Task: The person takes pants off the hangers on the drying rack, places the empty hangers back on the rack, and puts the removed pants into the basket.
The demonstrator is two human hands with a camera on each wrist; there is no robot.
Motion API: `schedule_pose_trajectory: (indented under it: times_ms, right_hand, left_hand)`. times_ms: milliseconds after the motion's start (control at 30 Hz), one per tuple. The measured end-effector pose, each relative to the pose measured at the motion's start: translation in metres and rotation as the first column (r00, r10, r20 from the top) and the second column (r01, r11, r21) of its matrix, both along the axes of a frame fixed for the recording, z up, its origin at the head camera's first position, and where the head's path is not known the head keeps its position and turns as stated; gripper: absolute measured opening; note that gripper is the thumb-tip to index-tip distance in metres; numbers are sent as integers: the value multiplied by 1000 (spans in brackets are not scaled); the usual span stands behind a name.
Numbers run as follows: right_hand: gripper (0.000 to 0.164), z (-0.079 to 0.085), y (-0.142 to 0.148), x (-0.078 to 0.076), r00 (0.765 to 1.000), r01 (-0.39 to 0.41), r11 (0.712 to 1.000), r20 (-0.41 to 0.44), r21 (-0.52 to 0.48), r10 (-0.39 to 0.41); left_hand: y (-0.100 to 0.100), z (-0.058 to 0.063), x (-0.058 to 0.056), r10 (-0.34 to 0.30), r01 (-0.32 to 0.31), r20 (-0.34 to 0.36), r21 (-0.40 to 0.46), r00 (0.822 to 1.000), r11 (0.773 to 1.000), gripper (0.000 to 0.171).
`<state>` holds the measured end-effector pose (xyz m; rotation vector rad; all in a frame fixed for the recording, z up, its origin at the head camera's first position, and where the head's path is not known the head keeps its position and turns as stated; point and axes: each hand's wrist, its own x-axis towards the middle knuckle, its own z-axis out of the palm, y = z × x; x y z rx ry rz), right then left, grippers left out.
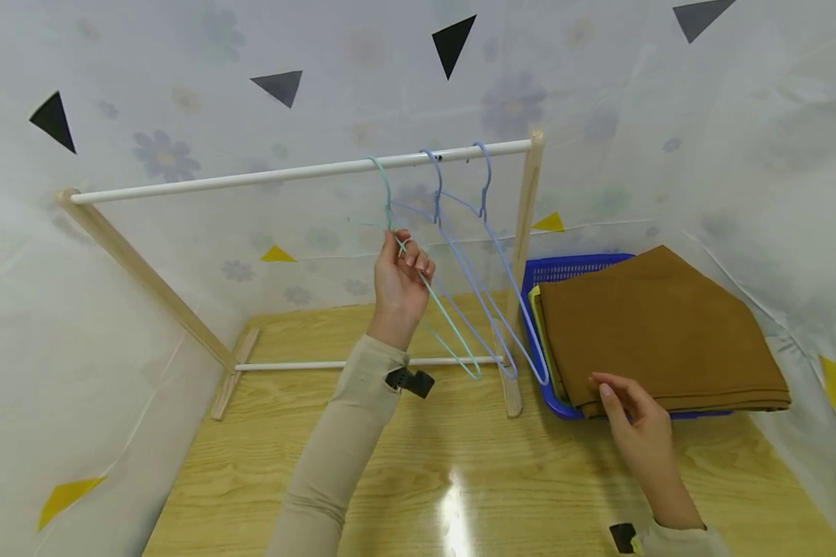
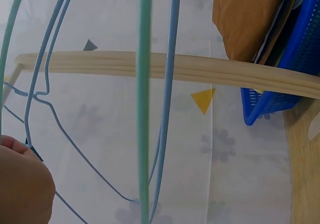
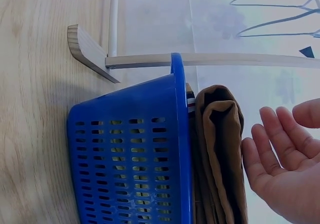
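Observation:
My left hand pinches a mint-green clothes hanger just below its hook, which sits over the white rail. Two blue hangers hang to its right, a middle one and an outer one. In the left wrist view the green hanger's bar crosses close to the camera. At the front edge of a folded brown cloth, my right hand has its fingers loosely bent around nothing. The right wrist view shows its fingertips beside the cloth's folds; contact is unclear.
The cloth lies on other folded fabric in a blue plastic basket, right of the rack. Wooden posts carry the rail, with a lower white bar near the wooden tabletop. A patterned white curtain stands behind.

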<state>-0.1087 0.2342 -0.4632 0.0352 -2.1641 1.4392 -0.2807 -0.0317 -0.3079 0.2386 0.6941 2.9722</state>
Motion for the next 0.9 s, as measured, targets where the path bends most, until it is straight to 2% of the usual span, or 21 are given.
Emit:
schedule_pose_trajectory:
  times_ms: [233, 433, 667, 900]
  right_hand:
    - [22, -1, 0, -1, 1000, -3, 1000, -9, 9, 3]
    - [22, -4, 0, -1, 1000, -6, 1000, -21, 0, 6]
    - [23, -6, 1, 1, 1000, -21, 1000, -15, 3, 22]
    - [22, -7, -6, 4, 999, -49, 998, -6, -43, 49]
  left_hand:
    - [2, -7, 0, -42, 41, -50, -23, 998, 999, 45]
    - [1, -15, 8, -72, 71, -29, -56, 997, 996, 39]
    - [-7, -38, 22, -61, 62, 13, -67, 998, 996, 33]
    - [-21, -63, 42, -51, 51, 51, -2, 997, 999, 30]
